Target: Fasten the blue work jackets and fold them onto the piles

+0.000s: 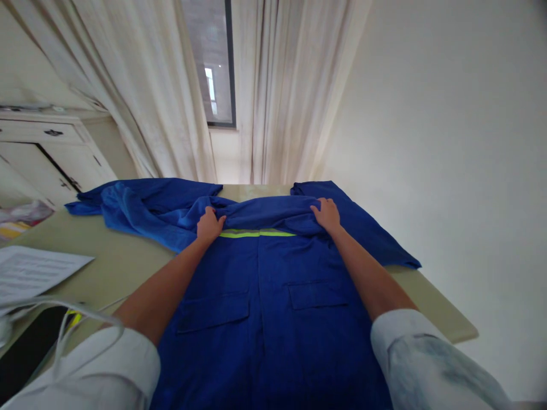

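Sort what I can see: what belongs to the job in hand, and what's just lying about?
Part of the job: blue garment; left hand and right hand, both touching it; table beneath it.

Just lying about: printed sheet; white cable; dark flat object, unidentifiable.

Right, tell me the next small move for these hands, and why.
The left hand should probably draw outward, smoothing the rumpled blue cloth beside it, while the right hand steadies its own side. That cloth lies in loose folds, whereas the pocketed blue front looks fairly flat below the yellow-green stripe.
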Demonstrator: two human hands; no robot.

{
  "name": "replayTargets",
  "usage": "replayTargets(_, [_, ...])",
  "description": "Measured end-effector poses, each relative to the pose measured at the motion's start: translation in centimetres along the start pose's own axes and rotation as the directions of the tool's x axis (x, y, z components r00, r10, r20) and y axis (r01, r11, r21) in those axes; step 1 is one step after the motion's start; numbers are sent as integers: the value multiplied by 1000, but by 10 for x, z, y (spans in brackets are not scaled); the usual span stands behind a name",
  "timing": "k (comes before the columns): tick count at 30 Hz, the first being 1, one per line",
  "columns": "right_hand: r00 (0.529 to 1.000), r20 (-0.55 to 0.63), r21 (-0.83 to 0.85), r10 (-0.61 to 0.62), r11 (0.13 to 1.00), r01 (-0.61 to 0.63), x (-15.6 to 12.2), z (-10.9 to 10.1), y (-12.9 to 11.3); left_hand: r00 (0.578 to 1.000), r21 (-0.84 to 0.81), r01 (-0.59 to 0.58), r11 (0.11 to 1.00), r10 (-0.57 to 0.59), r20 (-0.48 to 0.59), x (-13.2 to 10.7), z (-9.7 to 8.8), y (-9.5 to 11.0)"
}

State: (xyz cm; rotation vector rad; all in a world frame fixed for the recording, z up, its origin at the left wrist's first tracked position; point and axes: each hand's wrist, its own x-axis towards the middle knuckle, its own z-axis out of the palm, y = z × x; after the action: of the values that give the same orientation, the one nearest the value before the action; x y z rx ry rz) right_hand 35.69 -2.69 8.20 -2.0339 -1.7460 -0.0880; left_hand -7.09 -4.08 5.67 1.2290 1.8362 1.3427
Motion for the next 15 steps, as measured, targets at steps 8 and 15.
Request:
replayTargets(8, [887,429,-37,-170,978,206,-32,49,-26,981,407,-81,910,145,-129,37,-79,-10])
replayTargets(15, [908,25,147,-417,900,409,-65,74,-137,926,144,199,969,-137,-353,46,-153,-47])
